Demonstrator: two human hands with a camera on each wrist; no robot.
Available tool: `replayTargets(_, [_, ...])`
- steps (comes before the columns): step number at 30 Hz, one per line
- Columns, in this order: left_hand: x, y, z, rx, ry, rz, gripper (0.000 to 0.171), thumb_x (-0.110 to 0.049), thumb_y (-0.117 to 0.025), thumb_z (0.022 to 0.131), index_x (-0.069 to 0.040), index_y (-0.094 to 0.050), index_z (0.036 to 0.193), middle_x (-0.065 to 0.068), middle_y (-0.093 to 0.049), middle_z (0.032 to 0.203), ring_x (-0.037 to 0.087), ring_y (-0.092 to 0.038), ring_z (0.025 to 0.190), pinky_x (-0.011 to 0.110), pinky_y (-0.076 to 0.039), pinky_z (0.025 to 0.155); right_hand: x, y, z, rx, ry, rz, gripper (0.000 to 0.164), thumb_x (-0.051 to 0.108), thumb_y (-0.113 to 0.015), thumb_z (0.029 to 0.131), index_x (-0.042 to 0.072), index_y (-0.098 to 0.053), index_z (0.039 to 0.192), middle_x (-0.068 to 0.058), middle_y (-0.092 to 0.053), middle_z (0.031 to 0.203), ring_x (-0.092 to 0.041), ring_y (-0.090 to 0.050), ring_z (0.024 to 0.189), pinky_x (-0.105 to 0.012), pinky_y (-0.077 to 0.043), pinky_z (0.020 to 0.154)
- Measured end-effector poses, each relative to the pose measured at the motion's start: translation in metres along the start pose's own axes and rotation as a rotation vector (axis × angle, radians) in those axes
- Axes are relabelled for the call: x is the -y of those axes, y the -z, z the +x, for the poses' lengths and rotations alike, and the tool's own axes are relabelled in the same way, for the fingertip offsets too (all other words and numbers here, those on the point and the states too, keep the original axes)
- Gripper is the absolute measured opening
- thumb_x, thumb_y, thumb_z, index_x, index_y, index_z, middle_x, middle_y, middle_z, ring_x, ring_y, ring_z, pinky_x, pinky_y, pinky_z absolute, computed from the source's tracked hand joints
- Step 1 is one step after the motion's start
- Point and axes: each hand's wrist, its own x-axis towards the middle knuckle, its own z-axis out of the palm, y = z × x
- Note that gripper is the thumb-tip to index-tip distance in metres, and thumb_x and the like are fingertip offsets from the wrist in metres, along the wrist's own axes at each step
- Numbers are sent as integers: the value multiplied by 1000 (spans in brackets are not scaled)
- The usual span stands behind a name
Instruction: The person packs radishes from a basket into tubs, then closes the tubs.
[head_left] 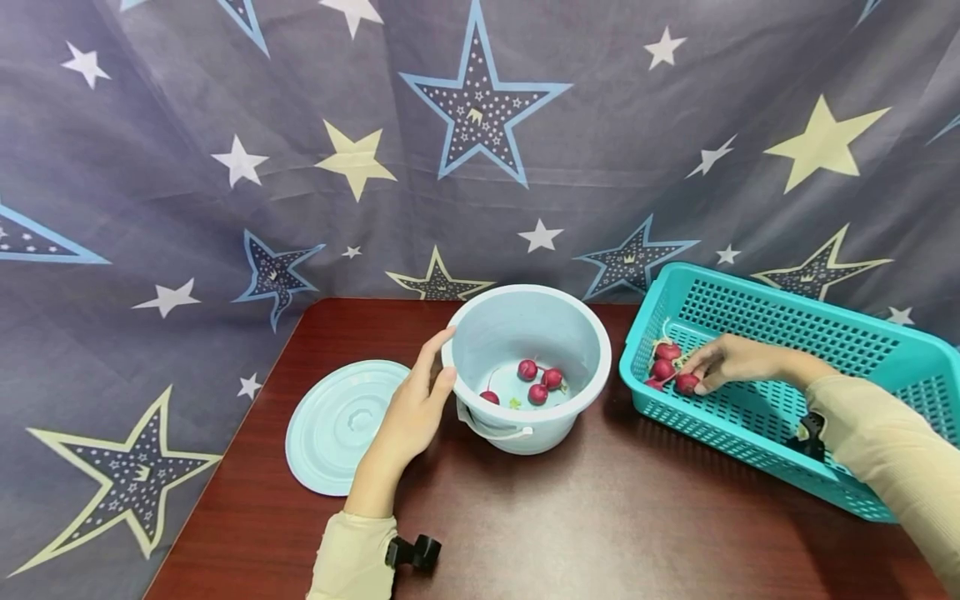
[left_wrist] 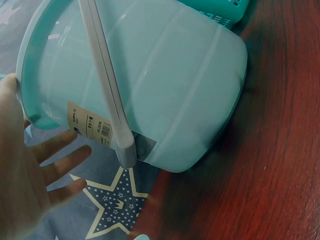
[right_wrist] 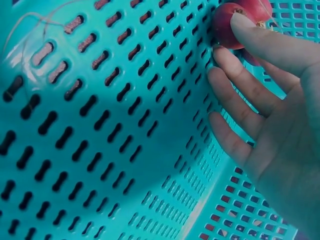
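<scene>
Evidently for easy reach, the dark red-brown table [head_left: 585, 517] bears a turquoise slotted plastic basket [head_left: 697, 422] on the right, near a pale-blue round plastic bucket [head_left: 558, 429]. The pale-blue round lid [head_left: 330, 433] lies flat on the left, leaving the bucket's mouth uncovered. The left hand [head_left: 420, 400] touches the bucket's rim, fingers loosely extended rather than clenched, probably to steady it. At the basket's left end the right hand [head_left: 738, 360] pinches a round red radish [head_left: 686, 384]; other red radishes [head_left: 663, 370] lie beside it, and four more sit inside the bucket.
</scene>
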Motion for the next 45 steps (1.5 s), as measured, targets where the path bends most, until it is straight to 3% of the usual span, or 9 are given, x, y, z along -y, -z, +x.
replayTargets(20, [1, -1, 0, -1, 10, 4, 49, -39, -44, 106, -44, -28, 152, 4, -44, 151, 24, -51, 129, 55, -38, 103, 3, 7, -9, 24, 26, 64, 35, 10, -71, 91, -6, -63, 121, -20, -65, 117, -18, -63, 100, -31, -53, 83])
replayTargets(27, [1, -1, 0, -5, 10, 13, 49, -39, -44, 106, -44, -28, 152, 4, -45, 150, 24, -52, 128, 56, -39, 103, 13, 14, -17, -23, 9, 22, 36, 13, -71, 91, -4, -64, 122, -12, -68, 107, -17, -63, 96, -32, -53, 81])
replayTargets(40, [1, -1, 1, 0, 2, 6, 48, -41, -43, 106, -43, -29, 152, 4, -44, 150, 24, -51, 129, 55, -39, 103, 40, 25, -33, -88, 18, 6, 36, 15, -71, 92, 0, -64, 123, -12, -66, 112, -17, -63, 98, -38, -54, 83])
replayTargets(45, [0, -1, 0, 0, 6, 7, 48, -43, -42, 106, -44, -28, 152, 4, -43, 151, 24, -49, 131, 55, -38, 104, 53, 31, -39, -134, 56, -40, 32, 14, -70, 92, 1, -65, 122, -9, -68, 110, -14, -65, 95, -32, -54, 80])
